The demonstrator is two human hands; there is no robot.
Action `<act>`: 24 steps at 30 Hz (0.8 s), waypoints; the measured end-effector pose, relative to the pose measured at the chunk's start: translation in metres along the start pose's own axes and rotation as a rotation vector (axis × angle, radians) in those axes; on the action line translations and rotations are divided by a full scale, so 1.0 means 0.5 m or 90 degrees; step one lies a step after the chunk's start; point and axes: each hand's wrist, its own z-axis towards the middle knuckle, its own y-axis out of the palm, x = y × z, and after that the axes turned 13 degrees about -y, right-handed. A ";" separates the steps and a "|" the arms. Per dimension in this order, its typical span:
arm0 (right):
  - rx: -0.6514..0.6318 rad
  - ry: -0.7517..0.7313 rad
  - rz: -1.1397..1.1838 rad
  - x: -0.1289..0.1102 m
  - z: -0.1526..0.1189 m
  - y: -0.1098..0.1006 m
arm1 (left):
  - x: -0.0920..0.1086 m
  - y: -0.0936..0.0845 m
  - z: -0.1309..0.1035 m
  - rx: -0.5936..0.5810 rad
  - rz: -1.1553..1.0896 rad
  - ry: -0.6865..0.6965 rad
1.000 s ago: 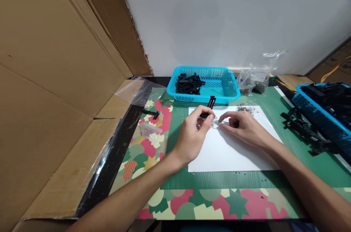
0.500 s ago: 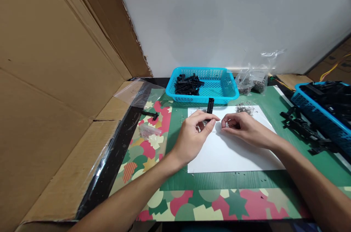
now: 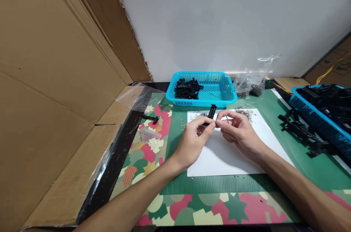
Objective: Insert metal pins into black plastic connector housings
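Observation:
My left hand [image 3: 194, 140] is closed on a slim black plastic part [image 3: 212, 111], whose far end sticks up past the fingers. Close against it, my right hand [image 3: 241, 129] pinches a small thin metal piece [image 3: 226, 117]; its exact kind is too small to make out. The fingertips of both hands meet at the near end of the black part, and they hide that end. Beneath the hands lies a white sheet [image 3: 219, 158]. On its far edge are a pile of small metal pieces [image 3: 246, 112] at right and another [image 3: 196, 116] at left.
Behind the sheet stands a blue basket [image 3: 216, 103] with black parts in its left half. Another blue basket [image 3: 320, 115], heaped with black parts, is at right, with loose black parts [image 3: 304, 133] beside it. Clear bags [image 3: 251, 85] sit at the back; cardboard [image 3: 60, 89] walls the left.
My right hand has turned and come left, so its fingertips now meet my left hand's. The black part tilts more to the right. The camera view has shifted slightly.

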 end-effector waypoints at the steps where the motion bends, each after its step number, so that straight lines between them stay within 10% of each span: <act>1: -0.003 0.002 -0.002 0.000 0.000 0.000 | 0.002 -0.001 -0.001 0.002 0.004 -0.002; 14: -0.118 -0.239 -0.546 -0.014 -0.018 -0.015 | 0.007 -0.008 0.001 0.024 0.081 0.017; 24: -0.121 -0.243 -0.553 -0.024 -0.013 -0.028 | 0.003 -0.011 0.005 0.022 0.233 0.050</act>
